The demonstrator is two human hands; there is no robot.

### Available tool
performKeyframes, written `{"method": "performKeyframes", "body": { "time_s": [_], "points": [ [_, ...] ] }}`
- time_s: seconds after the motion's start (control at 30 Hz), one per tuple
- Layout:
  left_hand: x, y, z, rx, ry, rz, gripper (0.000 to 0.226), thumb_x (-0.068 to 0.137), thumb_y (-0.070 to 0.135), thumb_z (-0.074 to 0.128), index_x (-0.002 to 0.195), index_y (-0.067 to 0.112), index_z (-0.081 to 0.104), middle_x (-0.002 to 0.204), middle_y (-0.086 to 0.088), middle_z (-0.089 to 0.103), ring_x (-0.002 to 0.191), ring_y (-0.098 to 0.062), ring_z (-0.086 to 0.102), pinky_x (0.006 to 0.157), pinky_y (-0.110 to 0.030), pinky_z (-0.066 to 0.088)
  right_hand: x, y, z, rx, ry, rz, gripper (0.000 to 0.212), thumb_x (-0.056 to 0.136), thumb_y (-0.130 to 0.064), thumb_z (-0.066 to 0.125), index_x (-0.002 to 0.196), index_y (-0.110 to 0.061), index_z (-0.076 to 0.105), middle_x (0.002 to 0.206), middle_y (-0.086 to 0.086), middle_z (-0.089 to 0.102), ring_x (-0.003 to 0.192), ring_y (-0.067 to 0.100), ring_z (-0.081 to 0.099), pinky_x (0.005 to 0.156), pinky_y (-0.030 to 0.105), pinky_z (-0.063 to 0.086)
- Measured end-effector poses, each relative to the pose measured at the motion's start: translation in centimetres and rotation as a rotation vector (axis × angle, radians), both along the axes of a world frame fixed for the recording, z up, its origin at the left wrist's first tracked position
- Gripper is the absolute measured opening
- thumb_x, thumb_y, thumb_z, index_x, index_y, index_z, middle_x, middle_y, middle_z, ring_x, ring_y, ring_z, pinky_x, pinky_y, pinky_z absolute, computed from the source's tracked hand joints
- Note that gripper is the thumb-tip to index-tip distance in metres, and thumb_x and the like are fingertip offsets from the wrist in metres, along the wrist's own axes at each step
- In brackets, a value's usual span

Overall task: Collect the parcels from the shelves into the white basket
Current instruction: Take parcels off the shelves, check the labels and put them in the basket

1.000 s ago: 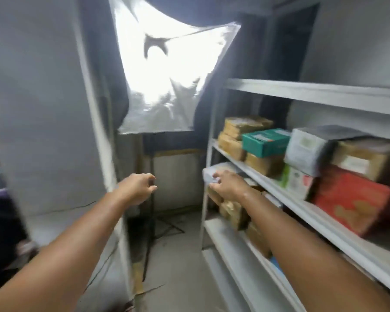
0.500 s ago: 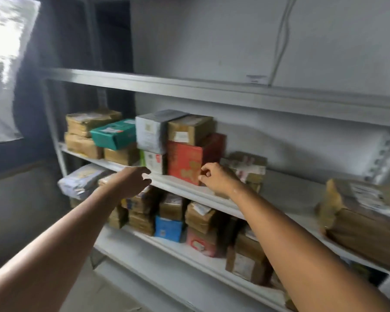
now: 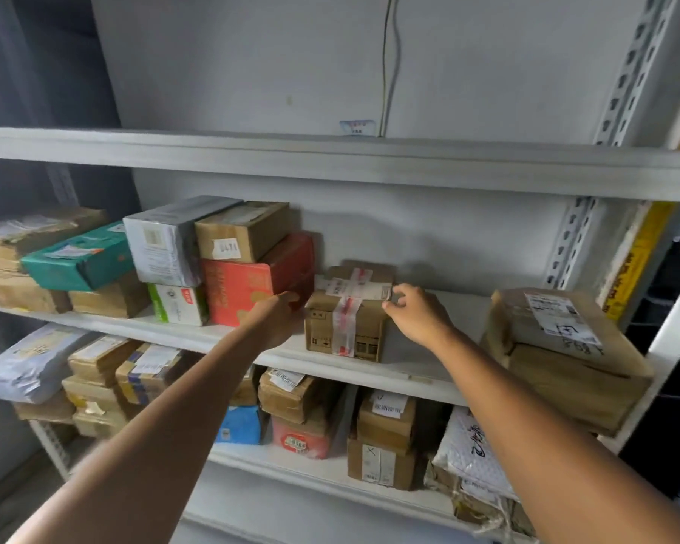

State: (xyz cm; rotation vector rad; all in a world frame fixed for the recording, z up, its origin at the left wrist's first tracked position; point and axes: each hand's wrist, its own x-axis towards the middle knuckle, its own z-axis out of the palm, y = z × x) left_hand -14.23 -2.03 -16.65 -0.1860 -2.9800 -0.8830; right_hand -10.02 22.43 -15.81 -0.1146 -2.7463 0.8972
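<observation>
A small brown parcel (image 3: pixel 344 323) crossed with red-and-white tape stands on the middle shelf (image 3: pixel 393 373), with a flatter parcel stacked on top of it. My right hand (image 3: pixel 419 318) is at its upper right corner, thumb and loosely curled fingertips touching the edge. My left hand (image 3: pixel 277 321) reaches in on its left side, in the gap beside a red box (image 3: pixel 238 290); its fingers point forward and hold nothing. The parcel rests flat on the shelf. No white basket is in view.
More parcels crowd the middle shelf's left: a teal box (image 3: pixel 77 261), a grey-wrapped box (image 3: pixel 162 241), brown cartons. A large brown parcel (image 3: pixel 558 339) lies at the right. The lower shelf (image 3: pixel 311 471) holds several cartons and white mailer bags. The top shelf (image 3: pixel 330 155) runs overhead.
The view has swung right along the shelves and moved closer. Both hands have advanced from the red box to either side of the taped brown parcel.
</observation>
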Motion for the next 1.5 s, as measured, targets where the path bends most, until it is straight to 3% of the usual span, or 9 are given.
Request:
{"method": "performKeyframes", "body": {
  "time_s": [0.23,0.37,0.6,0.77,0.97,1.1,1.2,1.37,1.5],
  "points": [
    [-5.6,2.9,-2.3,0.306,-0.099,-0.125,0.033,0.094,0.033,0.051,0.126,0.026,0.055,0.103,0.0,0.063,0.077,-0.01,0.059,0.052,-0.022,0.049,-2.9,-1.6,-2.9,-0.239,-0.174,-0.092,0.029,0.096,-0.043,0.05,0.084,-0.016,0.053,0.082,0.001,0.055,0.076,0.015,0.055,0.066,0.029,0.047],
    [-6.1,2.8,-3.1,0.489,-0.149,-0.142,0.041,0.092,0.029,0.057,0.132,0.021,0.049,0.099,0.001,0.061,0.085,-0.02,0.064,0.066,-0.036,0.057,-3.3,-2.4,-3.7,-0.484,-0.143,-0.118,0.027,0.095,-0.035,0.053,0.106,-0.012,0.064,0.1,0.008,0.067,0.092,0.022,0.064,0.086,0.042,0.056],
    [-2.5,2.4,-2.9,0.777,-0.082,-0.157,0.046,0.085,0.014,0.068,0.128,0.02,0.051,0.116,-0.004,0.063,0.096,-0.024,0.065,0.083,-0.051,0.056,-0.9,-2.8,-2.9,-0.58,0.042,-0.055,0.029,0.092,-0.015,0.06,0.119,-0.026,0.061,0.109,-0.01,0.065,0.1,0.008,0.063,0.084,0.026,0.052],
    [-0.6,2.0,-2.0,0.901,-0.095,-0.246,0.05,0.087,0.006,0.065,0.133,0.023,0.053,0.116,-0.002,0.067,0.099,-0.016,0.066,0.069,-0.025,0.058,1.5,-2.2,-2.1,-0.692,0.118,-0.008,0.063,0.089,-0.005,0.065,0.145,-0.018,0.04,0.123,-0.012,0.055,0.11,-0.002,0.047,0.086,0.013,0.042],
    [1.5,2.2,-1.2,0.981,-0.104,-0.365,0.051,0.088,-0.002,0.061,0.129,0.028,0.054,0.107,0.012,0.071,0.094,-0.009,0.068,0.064,-0.018,0.054,2.9,-1.9,-1.6,-0.567,0.204,-0.043,0.058,0.087,-0.015,0.07,0.139,-0.02,0.047,0.132,-0.002,0.06,0.118,0.01,0.055,0.099,0.03,0.048],
    [2.5,2.7,-0.5,0.955,-0.048,-0.439,0.063,0.085,0.0,0.066,0.124,0.046,0.05,0.105,0.028,0.068,0.096,0.006,0.065,0.071,-0.016,0.055,3.1,-0.8,-1.4,-0.551,0.209,-0.057,0.056,0.085,-0.01,0.071,0.136,-0.021,0.052,0.125,-0.004,0.062,0.107,0.002,0.054,0.075,0.007,0.042],
    [3.0,3.0,0.1,0.9,-0.026,-0.447,0.072,0.083,0.005,0.071,0.142,0.034,0.041,0.123,0.015,0.062,0.115,-0.009,0.059,0.089,-0.03,0.055,3.0,0.6,-1.1,-0.7,0.17,-0.076,0.064,0.084,-0.004,0.07,0.141,-0.019,0.046,0.137,0.007,0.055,0.127,0.019,0.049,0.084,0.019,0.046],
    [3.7,4.1,0.8,0.709,0.104,-0.432,0.078,0.083,0.012,0.073,0.146,0.035,0.032,0.136,0.01,0.042,0.12,-0.006,0.039,0.075,-0.003,0.045,2.5,2.7,-0.8,-0.876,0.119,-0.085,0.063,0.083,0.002,0.068,0.138,-0.022,0.048,0.131,0.007,0.06,0.106,0.016,0.062,0.075,0.028,0.054],
    [3.5,4.3,0.9,0.732,0.084,-0.418,0.08,0.083,0.014,0.073,0.147,0.034,0.03,0.139,0.005,0.045,0.125,-0.013,0.044,0.094,-0.027,0.049,2.6,2.8,-0.3,-0.842,0.124,-0.074,0.059,0.083,-0.002,0.07,0.133,-0.027,0.052,0.122,0.0,0.065,0.097,0.009,0.063,0.073,0.027,0.053]
  ]
}}
